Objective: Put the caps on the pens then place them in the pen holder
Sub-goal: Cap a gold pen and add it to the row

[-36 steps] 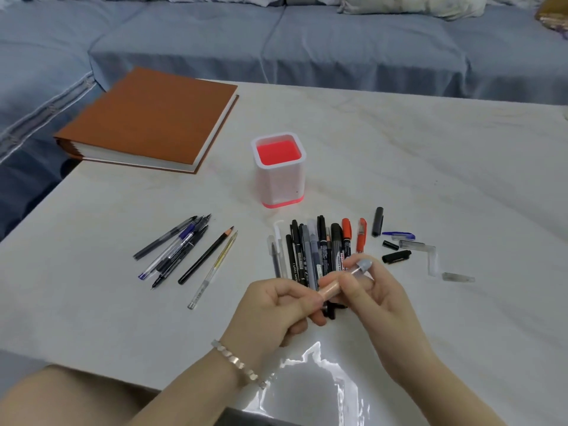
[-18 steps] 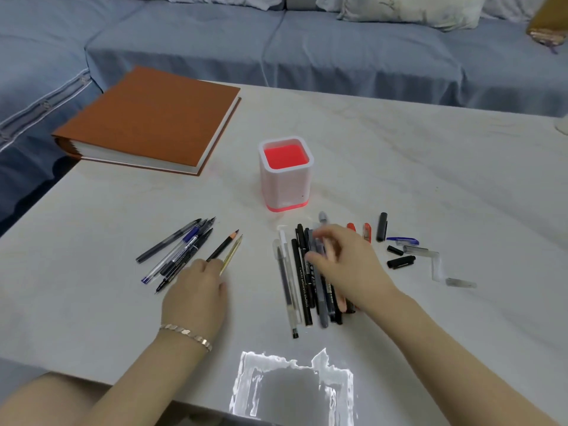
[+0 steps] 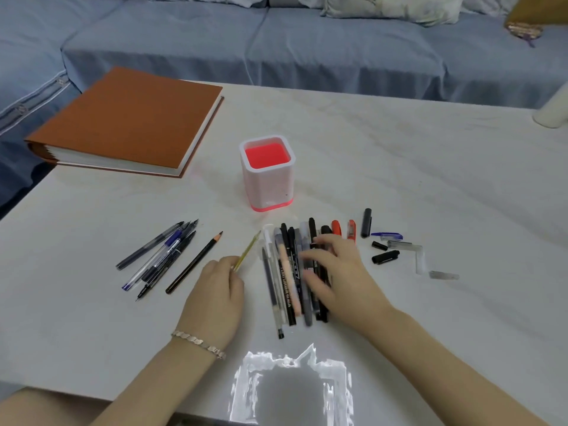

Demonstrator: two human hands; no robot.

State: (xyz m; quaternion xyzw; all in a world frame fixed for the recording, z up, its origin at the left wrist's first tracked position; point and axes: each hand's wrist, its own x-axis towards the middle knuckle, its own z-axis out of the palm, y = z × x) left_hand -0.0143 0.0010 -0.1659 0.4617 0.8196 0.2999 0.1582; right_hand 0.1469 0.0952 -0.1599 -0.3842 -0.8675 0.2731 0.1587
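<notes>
- Yellow pen point(image 3: 247, 250): slants toward the holder, just left of the row. The left hand point(image 3: 215, 296) pinches its near end with curled fingers.
- Row of pens point(image 3: 287, 272): they lie side by side on the table point(image 3: 430, 179). The right hand point(image 3: 338, 278) rests on them with fingers spread and relaxed, though it is blurred.
- Holder point(image 3: 267, 179): stands upright just beyond the row.
- Caps point(image 3: 384, 257): lie scattered right of the row.
- Loose pens point(image 3: 159, 256) and a pencil point(image 3: 195, 261): lie left of the left hand.
- Book point(image 3: 129, 121): lies closed at the far left corner.
</notes>
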